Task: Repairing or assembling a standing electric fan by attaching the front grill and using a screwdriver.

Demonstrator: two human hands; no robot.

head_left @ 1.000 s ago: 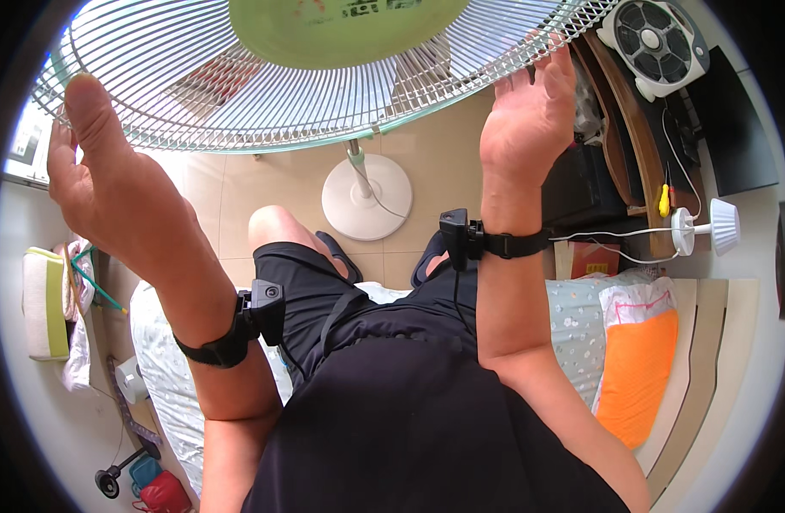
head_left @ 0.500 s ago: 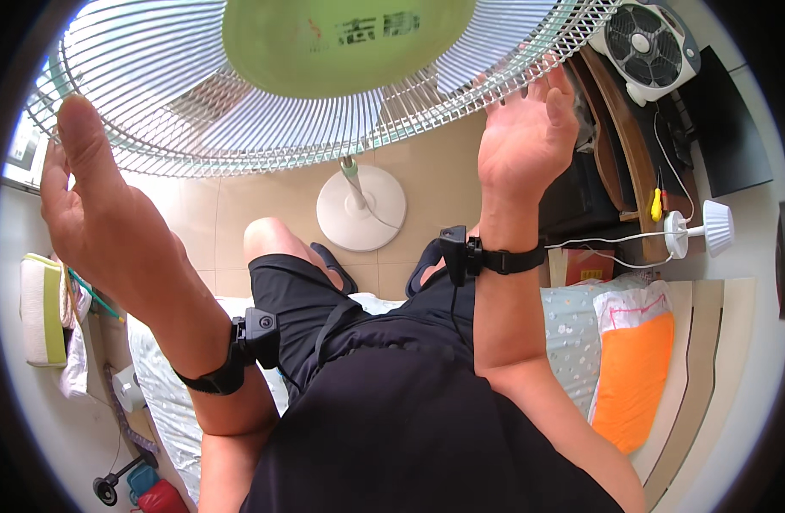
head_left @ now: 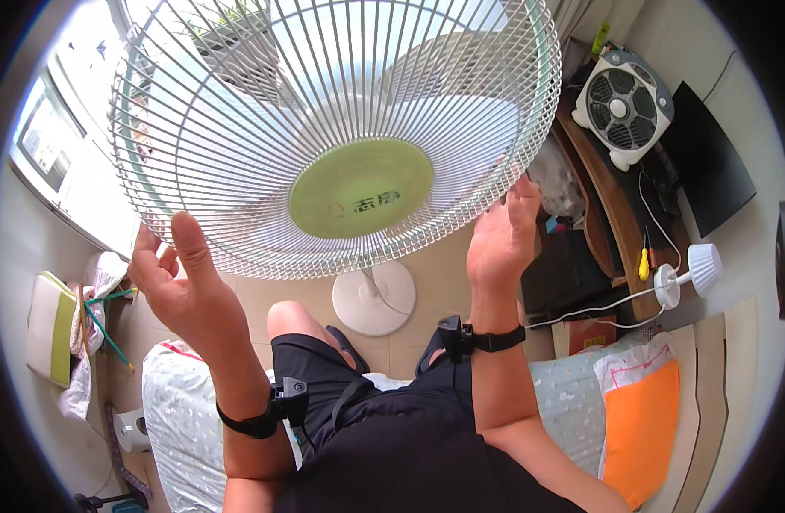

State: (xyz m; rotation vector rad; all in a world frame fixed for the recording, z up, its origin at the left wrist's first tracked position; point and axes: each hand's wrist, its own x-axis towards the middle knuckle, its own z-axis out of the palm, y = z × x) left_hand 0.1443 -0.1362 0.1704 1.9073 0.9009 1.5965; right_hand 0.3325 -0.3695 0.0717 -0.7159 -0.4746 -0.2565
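A large round wire fan grille [head_left: 238, 197] with a green centre disc [head_left: 361, 188] fills the upper middle, tilted toward me. Pale blades show through its wires. At its lower left rim, my left hand [head_left: 183, 286] has the thumb upright in front and the fingers bent at the edge. Across from it, my right hand [head_left: 502, 244] grips the lower right rim, palm toward me, fingertips partly hidden by the wires. Beneath the grille stands the fan's white round base [head_left: 375, 299] on the floor. Whether the grille is fastened to the fan cannot be seen.
A box fan [head_left: 623, 111] stands on the wooden furniture at right, near a dark panel [head_left: 708, 162]. Below are a yellow-handled screwdriver [head_left: 643, 265] and a white lamp [head_left: 704, 269]. An orange pillow [head_left: 640, 427] lies on the bed. At left is a window [head_left: 55, 145].
The grille now appears smaller and farther from me, showing more of its front and the disc. Both hands have moved with its rim, and the whole view has shifted toward the window.
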